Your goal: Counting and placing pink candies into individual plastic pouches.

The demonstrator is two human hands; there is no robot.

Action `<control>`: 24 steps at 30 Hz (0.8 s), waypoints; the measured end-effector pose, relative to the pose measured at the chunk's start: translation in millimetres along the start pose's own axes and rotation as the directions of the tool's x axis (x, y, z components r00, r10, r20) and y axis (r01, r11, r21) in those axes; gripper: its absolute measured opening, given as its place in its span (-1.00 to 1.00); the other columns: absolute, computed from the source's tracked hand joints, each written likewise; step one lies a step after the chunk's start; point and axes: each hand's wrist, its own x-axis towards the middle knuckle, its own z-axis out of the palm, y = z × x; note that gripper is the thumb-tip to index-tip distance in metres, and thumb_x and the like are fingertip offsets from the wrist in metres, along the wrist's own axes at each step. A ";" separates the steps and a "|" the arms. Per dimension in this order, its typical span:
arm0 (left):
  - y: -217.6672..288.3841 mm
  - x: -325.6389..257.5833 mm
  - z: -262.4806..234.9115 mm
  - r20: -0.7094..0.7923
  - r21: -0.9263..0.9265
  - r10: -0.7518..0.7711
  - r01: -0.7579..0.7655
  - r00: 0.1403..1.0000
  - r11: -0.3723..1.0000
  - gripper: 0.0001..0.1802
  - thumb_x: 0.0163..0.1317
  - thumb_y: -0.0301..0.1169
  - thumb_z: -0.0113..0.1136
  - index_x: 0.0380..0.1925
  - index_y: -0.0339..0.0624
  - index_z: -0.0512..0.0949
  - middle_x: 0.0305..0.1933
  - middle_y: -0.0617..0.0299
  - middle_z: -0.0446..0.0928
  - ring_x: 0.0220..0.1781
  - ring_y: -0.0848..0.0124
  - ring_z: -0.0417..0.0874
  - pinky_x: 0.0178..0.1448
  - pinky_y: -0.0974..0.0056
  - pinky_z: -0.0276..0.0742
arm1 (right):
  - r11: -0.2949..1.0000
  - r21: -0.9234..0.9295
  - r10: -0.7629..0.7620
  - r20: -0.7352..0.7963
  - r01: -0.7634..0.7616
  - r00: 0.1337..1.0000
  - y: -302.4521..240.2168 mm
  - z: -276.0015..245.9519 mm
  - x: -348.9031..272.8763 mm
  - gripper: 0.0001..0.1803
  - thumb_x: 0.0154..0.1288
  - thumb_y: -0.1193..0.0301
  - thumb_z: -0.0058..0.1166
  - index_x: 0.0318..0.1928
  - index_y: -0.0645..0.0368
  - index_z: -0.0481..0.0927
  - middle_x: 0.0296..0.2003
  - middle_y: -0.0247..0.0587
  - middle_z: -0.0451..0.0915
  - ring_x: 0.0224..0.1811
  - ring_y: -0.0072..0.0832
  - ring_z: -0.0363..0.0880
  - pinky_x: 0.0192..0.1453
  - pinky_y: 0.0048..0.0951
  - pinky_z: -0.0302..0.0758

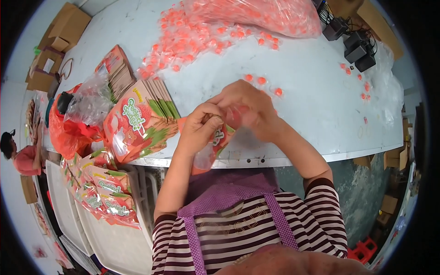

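In front of my body, at the table's near edge, my left hand (201, 126) is closed on a red-and-green printed pouch (205, 158). The pouch hangs tilted, and part of its printed face shows below my fingers. My right hand (256, 107) is close to the left at the upper end of the pouch; its fingers are blurred by motion. Clear pinkish plastic (236, 114) shows between the two hands, its kind not plain. Just beyond my hands lie a few small clear packets with orange-red centres (261, 80).
Stacked flat printed pouches (137, 121) lie left. Beside them is a red plastic bag (68, 133). Finished-looking pouches (103, 188) rest over white trays (112, 243). A large bag of packets (256, 16) and black adapters (360, 50) are far back. Another person (28, 158) is far left.
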 end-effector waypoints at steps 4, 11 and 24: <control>-0.6 -1.9 -2.6 -0.069 0.024 -0.014 0.015 0.998 1.000 -0.93 0.22 -0.61 -0.01 -0.30 -0.25 0.40 0.25 -0.05 0.25 -0.31 0.59 0.43 -0.24 0.47 0.36 | 0.982 0.185 0.063 -0.163 -0.033 0.985 3.0 -6.7 2.6 -0.42 0.15 -0.09 -0.06 -0.17 0.22 0.46 -0.13 -0.08 0.45 0.01 -0.30 0.40 0.14 -0.25 0.30; 18.9 -3.9 10.0 -0.121 0.141 -0.018 0.035 0.992 0.989 -0.91 0.19 -0.65 -0.03 -0.32 -0.27 0.40 0.23 -0.07 0.29 -0.12 0.44 0.51 -0.08 0.36 0.45 | 0.835 -0.533 0.060 0.337 0.137 0.940 -8.7 -5.4 -21.7 -0.53 -0.02 0.08 0.20 -0.20 0.14 0.51 -0.08 -0.24 0.50 0.06 -0.31 0.41 0.34 0.02 -0.06; 44.2 -3.4 -8.2 -0.046 0.310 0.249 -0.223 0.967 0.924 -0.93 0.14 -0.51 0.13 -0.39 -0.25 0.46 0.13 -0.23 0.37 -0.20 0.49 0.53 -0.25 0.46 0.43 | 0.636 -0.768 0.076 -0.031 -0.073 0.997 43.7 -61.9 -35.0 -0.28 -0.06 0.06 0.24 0.15 -0.02 0.35 0.21 -0.18 0.25 0.28 -0.13 0.12 0.33 0.05 -0.09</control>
